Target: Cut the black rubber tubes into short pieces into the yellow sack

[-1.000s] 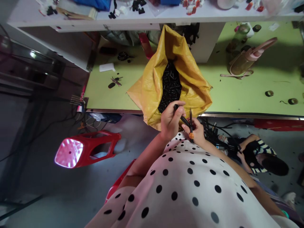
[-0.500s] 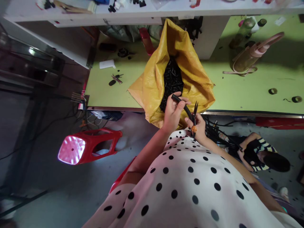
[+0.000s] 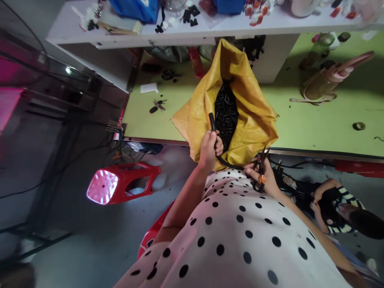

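Note:
My left hand (image 3: 209,149) grips a black ribbed tube (image 3: 213,122) whose free end points up over the mouth of a yellow sack (image 3: 195,116). The sack stands open on the green table's front edge and is full of short black tube pieces (image 3: 226,112). The tube bends down and runs right to my right hand (image 3: 264,180), which holds black scissors with an orange pivot (image 3: 260,173), blades pointing up and apart.
A red plastic stool (image 3: 120,185) lies on its side on the floor at left. The green table (image 3: 315,124) carries a pink-handled bottle (image 3: 327,80), tape rolls and small tools. A white shelf (image 3: 186,30) above holds clutter. Another person (image 3: 345,208) crouches at lower right among black cables.
My left hand has slid along the tube and lifted its end toward the sack. My right hand with the scissors has moved right and down. The view has shifted right.

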Available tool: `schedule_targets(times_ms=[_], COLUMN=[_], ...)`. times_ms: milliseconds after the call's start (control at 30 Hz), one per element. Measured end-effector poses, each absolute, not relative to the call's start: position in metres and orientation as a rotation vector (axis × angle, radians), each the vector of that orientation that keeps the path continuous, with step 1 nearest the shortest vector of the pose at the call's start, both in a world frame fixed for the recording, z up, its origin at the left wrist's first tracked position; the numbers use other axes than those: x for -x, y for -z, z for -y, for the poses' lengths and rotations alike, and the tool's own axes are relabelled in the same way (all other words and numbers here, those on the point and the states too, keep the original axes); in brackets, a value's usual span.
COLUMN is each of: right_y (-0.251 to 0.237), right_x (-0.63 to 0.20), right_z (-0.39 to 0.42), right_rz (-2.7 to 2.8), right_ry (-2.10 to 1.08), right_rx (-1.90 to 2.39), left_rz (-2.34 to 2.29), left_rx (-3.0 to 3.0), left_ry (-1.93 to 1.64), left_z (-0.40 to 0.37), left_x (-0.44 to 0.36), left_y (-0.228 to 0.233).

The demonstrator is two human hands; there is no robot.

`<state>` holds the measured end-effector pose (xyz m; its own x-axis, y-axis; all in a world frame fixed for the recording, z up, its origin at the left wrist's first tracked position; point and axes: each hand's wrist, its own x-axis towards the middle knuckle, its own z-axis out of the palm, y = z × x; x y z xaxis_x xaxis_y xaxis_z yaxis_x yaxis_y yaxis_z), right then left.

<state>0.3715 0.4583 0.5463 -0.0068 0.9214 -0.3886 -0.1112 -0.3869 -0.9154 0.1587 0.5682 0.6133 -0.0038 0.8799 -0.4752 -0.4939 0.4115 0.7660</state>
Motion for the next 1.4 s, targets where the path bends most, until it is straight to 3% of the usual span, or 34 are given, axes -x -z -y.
schedule_targets(times_ms=[200,400,633,900,1400], right_y=[-0.526,-0.516,-0.548,-0.564,-0.57], right_x=[-0.399,-0.391,-0.376,-0.351,-0.348], right_z=[-0.437,-0.432,-0.475,-0.503,-0.499], right_rz=[0.805,0.872,1.047,1.11,1.144], right_ry=[-1.753,-1.612,-1.46,-1.571,-1.525], right_rx=[1.335,1.296,1.266,1.149,1.318], left_rz=[-1.101,-1.139,-1.33,-1.304,-1.376], left_rx=[-0.6,-0.949,-1.624,-1.62,-1.785], left_ry=[-1.181,-1.081,-0.904,-0.915,-0.908], left_z=[-0.571,-0.58,-0.58,-0.564,-0.558], left_x=[-0.144,-0.131,-0.111,-0.114,-0.12], left_y=[-0.606,-0.598,-0.582,-0.586,-0.586])
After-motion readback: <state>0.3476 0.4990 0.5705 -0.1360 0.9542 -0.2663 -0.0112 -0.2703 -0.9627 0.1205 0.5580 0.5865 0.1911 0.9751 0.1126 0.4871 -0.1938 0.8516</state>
